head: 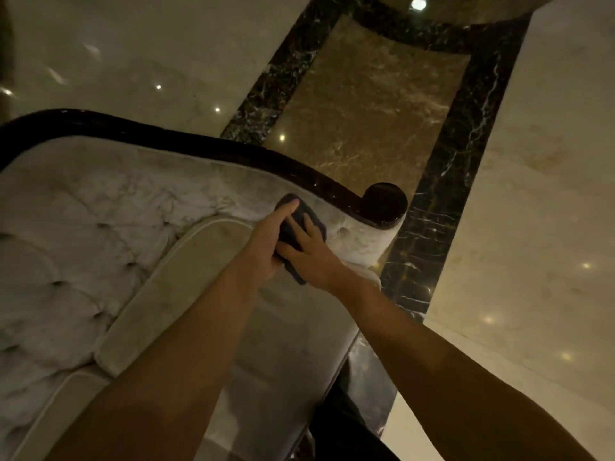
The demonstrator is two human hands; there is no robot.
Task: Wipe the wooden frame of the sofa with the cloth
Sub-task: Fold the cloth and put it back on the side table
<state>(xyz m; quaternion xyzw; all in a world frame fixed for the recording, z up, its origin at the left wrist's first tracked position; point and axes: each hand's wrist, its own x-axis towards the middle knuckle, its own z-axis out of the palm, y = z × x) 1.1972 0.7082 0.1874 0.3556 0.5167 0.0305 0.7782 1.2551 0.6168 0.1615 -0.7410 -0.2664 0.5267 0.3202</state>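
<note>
A dark folded cloth (pixel 297 224) is held between both hands over the pale tufted arm of the sofa (pixel 109 207). My left hand (pixel 269 237) grips its left side, index finger stretched along the top edge. My right hand (pixel 307 254) lies on it with fingers spread. The dark glossy wooden frame (pixel 206 149) curves along the sofa's top edge and ends in a round scroll (pixel 385 202), just up and right of the cloth. The cloth sits on the upholstery a little below the wood.
A pale seat cushion (pixel 186 274) lies under my forearms. Beyond the sofa spreads a polished marble floor (pixel 372 104) with a black veined border (pixel 466 181) and light reflections. A dark trouser leg (pixel 342 427) shows at the bottom.
</note>
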